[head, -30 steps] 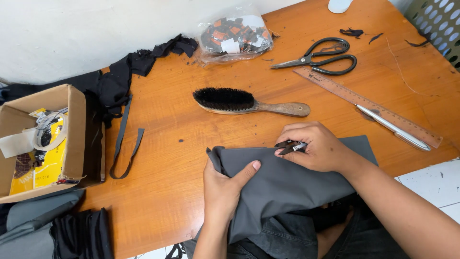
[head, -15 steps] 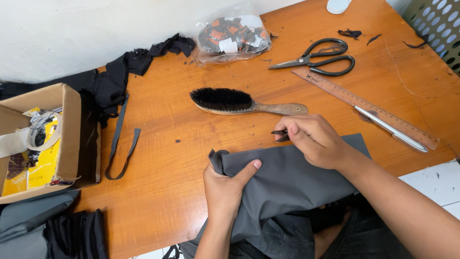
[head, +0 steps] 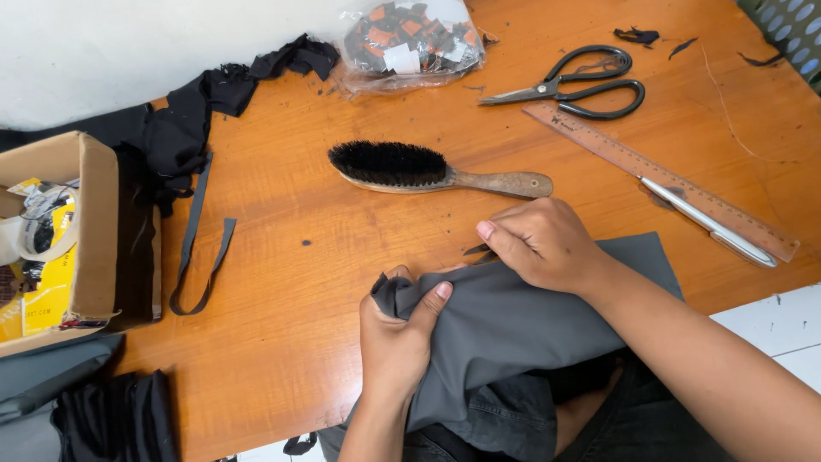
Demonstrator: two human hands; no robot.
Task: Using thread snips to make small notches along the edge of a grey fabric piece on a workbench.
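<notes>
The grey cloth lies at the near edge of the counter, spread flat toward the right and hanging off the edge toward the person's lap. The left hand grips its bunched left corner, thumb laid across the top of the fold and fingers curled beneath. The right hand rests knuckles-up on the far edge of the cloth, fingers curled under and pressing down; a small dark tool pokes out from beneath them, and I cannot tell how it is held or what it is. Just beyond the right hand lies a brush with black bristles and a wooden handle, the handle pointing right. Farther right a wooden ruler runs diagonally, with a silver pen lying on its lower end. Black scissors sit near the ruler's upper end, blades pointing left. A clear bag of dark and orange bits sits at the far edge, and small black scraps lie near the far right corner. A grey strap loops on the counter to the left, below a heap of black fabric. A cardboard box stands at the left edge, with a roll of tape inside.
</notes>
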